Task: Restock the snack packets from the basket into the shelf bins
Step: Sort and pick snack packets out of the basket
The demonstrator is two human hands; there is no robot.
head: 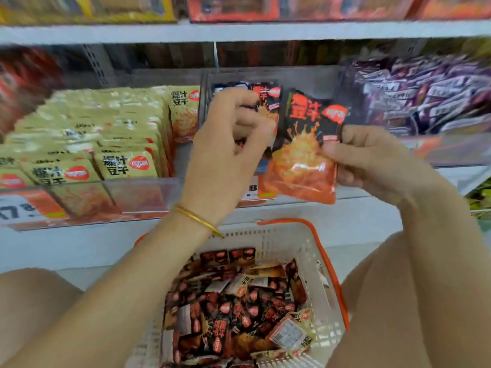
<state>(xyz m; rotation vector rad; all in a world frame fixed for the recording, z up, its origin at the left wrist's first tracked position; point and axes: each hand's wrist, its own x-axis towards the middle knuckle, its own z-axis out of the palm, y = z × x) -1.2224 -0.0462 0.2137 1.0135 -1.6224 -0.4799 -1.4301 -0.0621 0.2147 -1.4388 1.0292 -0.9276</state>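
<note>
My right hand [372, 160] pinches a black and orange snack packet [305, 155] by its right edge, holding it upright in front of the clear middle shelf bin [204, 102]. My left hand [228, 144] has its fingers curled round another black packet [268, 99] standing inside that bin. Below, between my knees, a white basket [318, 277] with orange handles holds several more black and orange packets [239, 309], lying loose.
The bin on the left is packed with tan packets [106, 144]. To the right, another bin holds purple packets [425, 94]. Price tags run along the shelf's front edge [32, 208]. A higher shelf [239, 30] carries boxed goods.
</note>
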